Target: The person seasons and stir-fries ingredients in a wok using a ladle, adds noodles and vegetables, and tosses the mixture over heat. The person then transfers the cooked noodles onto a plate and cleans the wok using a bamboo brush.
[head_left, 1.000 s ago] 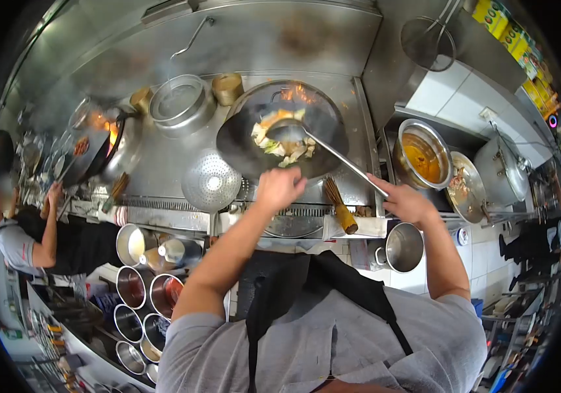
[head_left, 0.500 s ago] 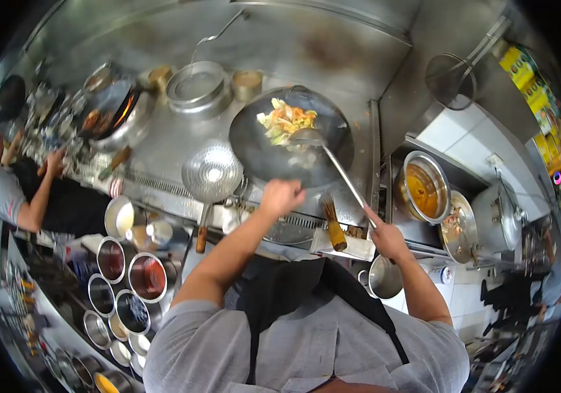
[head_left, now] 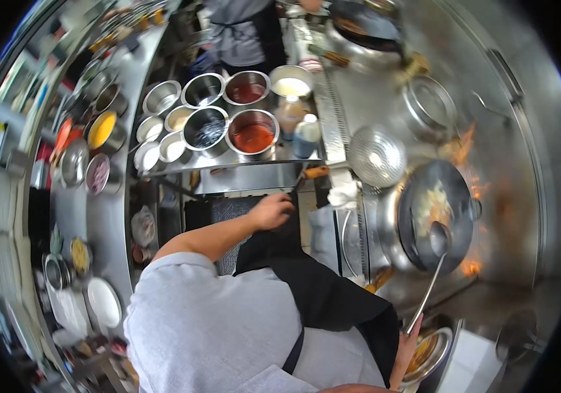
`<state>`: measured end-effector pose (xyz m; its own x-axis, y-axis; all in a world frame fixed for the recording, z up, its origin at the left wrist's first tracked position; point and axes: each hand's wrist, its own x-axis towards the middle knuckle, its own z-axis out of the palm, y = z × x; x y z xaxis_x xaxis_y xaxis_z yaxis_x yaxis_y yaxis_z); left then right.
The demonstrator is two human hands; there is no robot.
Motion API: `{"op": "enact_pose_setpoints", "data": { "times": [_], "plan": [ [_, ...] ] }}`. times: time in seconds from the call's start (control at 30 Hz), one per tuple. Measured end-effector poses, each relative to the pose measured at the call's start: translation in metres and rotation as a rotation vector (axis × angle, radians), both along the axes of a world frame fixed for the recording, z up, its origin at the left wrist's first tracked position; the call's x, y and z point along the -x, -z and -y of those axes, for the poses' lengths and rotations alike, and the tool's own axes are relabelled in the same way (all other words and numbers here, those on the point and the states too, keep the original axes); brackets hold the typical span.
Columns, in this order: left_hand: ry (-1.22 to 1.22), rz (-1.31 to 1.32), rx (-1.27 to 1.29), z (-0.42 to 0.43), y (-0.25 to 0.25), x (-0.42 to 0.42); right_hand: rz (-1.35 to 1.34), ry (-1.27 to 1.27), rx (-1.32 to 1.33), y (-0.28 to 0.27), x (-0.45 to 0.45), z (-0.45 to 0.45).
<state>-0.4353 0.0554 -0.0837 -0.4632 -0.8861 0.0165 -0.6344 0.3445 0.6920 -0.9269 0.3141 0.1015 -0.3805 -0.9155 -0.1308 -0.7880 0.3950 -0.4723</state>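
Observation:
My right hand [head_left: 410,335], low at the right and partly cut off by my body, grips the long handle of a ladle [head_left: 439,239]. The ladle's bowl rests in a black wok [head_left: 458,187], against a heap of stir-fried vegetables [head_left: 436,204]. Orange flames [head_left: 467,147] rise along the wok's far side. My left hand [head_left: 272,211] hangs in front of my black apron, fingers curled, with nothing visible in it. Nearest to it are the wooden handle of a perforated skimmer [head_left: 377,156] and the side counter.
Metal pots of sauces and seasonings [head_left: 253,136] stand on the side counter beside squeeze bottles [head_left: 306,136]. A white cloth [head_left: 344,190] lies at the stove edge. A round strainer [head_left: 430,101] sits behind. Another person [head_left: 244,33] stands at the far end near a second wok [head_left: 365,26].
My view has swung left toward the side counter. My left hand has moved away from the wok's near edge. Flames now show around the wok; the ladle stays in my right hand.

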Motion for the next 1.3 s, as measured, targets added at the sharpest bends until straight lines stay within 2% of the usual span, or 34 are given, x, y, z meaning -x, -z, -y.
{"op": "enact_pose_setpoints", "data": {
  "times": [0.07,0.13,0.2,0.27,0.33,0.4,0.47,0.53,0.67,0.7,0.77,0.87,0.9,0.93,1.03,1.13,1.3],
  "plan": [
    [-0.258,0.074,-0.065,-0.029,-0.010,-0.063,0.076,-0.089,0.074,-0.012,-0.015,0.025],
    [-0.579,0.089,-0.027,-0.061,-0.031,-0.105,0.617,0.195,0.054,-0.045,-0.056,0.073],
    [-0.803,0.041,0.081,-0.089,-0.048,-0.135,0.829,-0.015,0.061,-0.041,-0.068,0.114],
    [-0.981,-0.030,0.097,-0.117,-0.035,-0.167,1.075,-0.161,0.029,-0.036,-0.101,0.157],
    [-1.032,-0.003,0.056,-0.141,-0.045,-0.184,1.361,-0.421,-0.103,-0.034,-0.150,0.197],
    [-1.092,-0.009,0.027,-0.160,-0.042,-0.199,1.568,-0.497,-0.321,-0.038,-0.207,0.231],
    [-1.147,-0.112,0.011,-0.173,-0.016,-0.223,1.743,-0.556,-0.611,-0.014,-0.292,0.286],
    [-1.196,-0.205,0.002,-0.177,-0.005,-0.236,1.747,-0.656,-0.701,0.023,-0.355,0.325],
    [-1.134,-0.288,-0.112,-0.182,0.010,-0.260,1.315,-0.734,-0.578,0.051,-0.474,0.379],
    [-1.137,-0.316,-0.156,-0.186,0.018,-0.268,1.309,-0.732,-0.579,0.046,-0.496,0.388],
    [-1.138,-0.348,-0.202,-0.195,0.040,-0.288,0.655,-0.877,-0.426,0.034,-0.532,0.403],
    [-1.171,-0.386,-0.270,-0.205,0.061,-0.318,0.608,-0.902,-0.492,0.040,-0.550,0.426],
    [-1.190,-0.396,-0.290,-0.206,0.064,-0.326,0.787,-0.849,-0.581,0.035,-0.550,0.430],
    [-1.210,-0.405,-0.309,-0.205,0.067,-0.334,0.784,-0.845,-0.581,0.034,-0.549,0.433],
    [-1.214,-0.412,-0.370,-0.198,0.077,-0.355,1.135,-0.725,-0.696,0.027,-0.541,0.429],
    [-1.208,-0.466,-0.429,-0.182,0.076,-0.368,1.275,-0.613,-0.705,0.001,-0.534,0.417],
    [-1.140,-0.535,-0.461,-0.157,0.085,-0.375,1.327,-0.655,-0.656,-0.014,-0.533,0.405]
  ]
}}
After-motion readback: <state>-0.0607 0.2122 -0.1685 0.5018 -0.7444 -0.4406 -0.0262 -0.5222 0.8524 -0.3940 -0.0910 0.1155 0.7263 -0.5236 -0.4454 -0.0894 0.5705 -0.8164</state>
